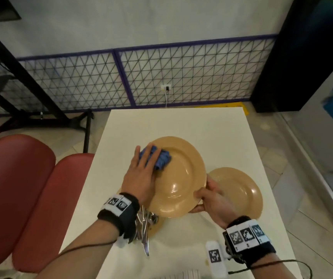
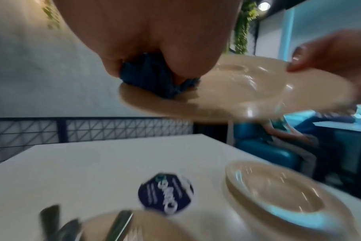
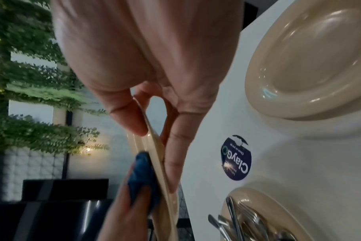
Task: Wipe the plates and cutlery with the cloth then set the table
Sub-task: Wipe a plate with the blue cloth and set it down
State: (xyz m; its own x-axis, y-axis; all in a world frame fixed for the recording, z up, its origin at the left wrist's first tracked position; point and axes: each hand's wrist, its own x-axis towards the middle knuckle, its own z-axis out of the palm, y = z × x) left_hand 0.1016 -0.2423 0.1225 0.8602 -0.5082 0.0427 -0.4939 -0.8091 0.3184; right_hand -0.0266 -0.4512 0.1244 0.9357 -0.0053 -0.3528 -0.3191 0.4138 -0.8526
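Observation:
A tan plate (image 1: pixel 181 178) is held tilted above the white table (image 1: pixel 161 125). My right hand (image 1: pixel 207 200) grips its near right rim, thumb on top and fingers beneath; the right wrist view shows this pinch (image 3: pixel 150 114) edge-on. My left hand (image 1: pixel 147 156) holds a bunched blue cloth (image 1: pixel 164 160) and presses it onto the plate's left rim. The left wrist view shows the cloth (image 2: pixel 153 81) squeezed under the palm against the plate (image 2: pixel 247 91). A second tan plate (image 1: pixel 242 192) lies on the table to the right. A third plate (image 1: pixel 157 224) under my left wrist carries the cutlery (image 1: pixel 144 228).
A round dark blue sticker (image 2: pixel 166 194) sits on the tabletop between the plates. Red padded chairs (image 1: pixel 20 188) stand left of the table. A mesh fence (image 1: pixel 181 77) runs behind the table's far edge. A person sits on a blue seat (image 2: pixel 278 146) beyond the right side.

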